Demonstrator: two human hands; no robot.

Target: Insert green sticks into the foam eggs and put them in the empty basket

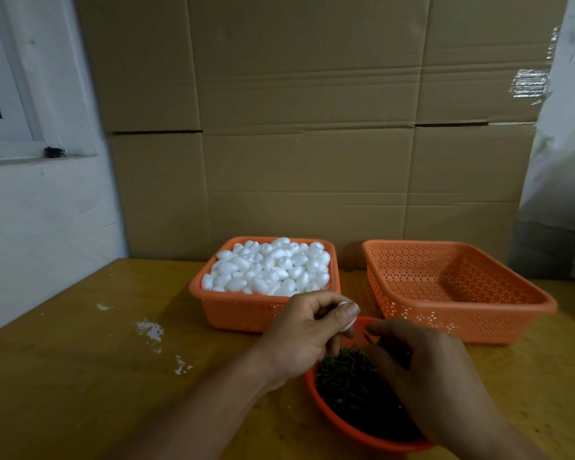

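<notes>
**Egg in hand, stick being picked**

Head view, the only one we have. Our left hand (pixel 307 333) pinches one foam egg (pixel 348 315) between thumb and curled fingers, held above the far rim of the red bowl (pixel 332 418). Our right hand (pixel 422 370) reaches into that bowl over the heap of green sticks (pixel 349 380); its fingertips are bunched near a single dark stick, but we cannot tell whether they grip it. Full basket (pixel 263 312) of eggs sits just beyond the hands; the empty basket (pixel 458 293) stands to its right, near but apart, nothing in it yet. Wooden table (pixel 80 376) bears white flecks at left.

Risks, as we judge them:
- several sticks lifted at once, since they lie tangled
- stick driven off-centre and out through the egg's side, foam being soft
- egg dented or crumbled by too hard a pinch
- bowl nudged by the right wrist, spilling sticks
</notes>
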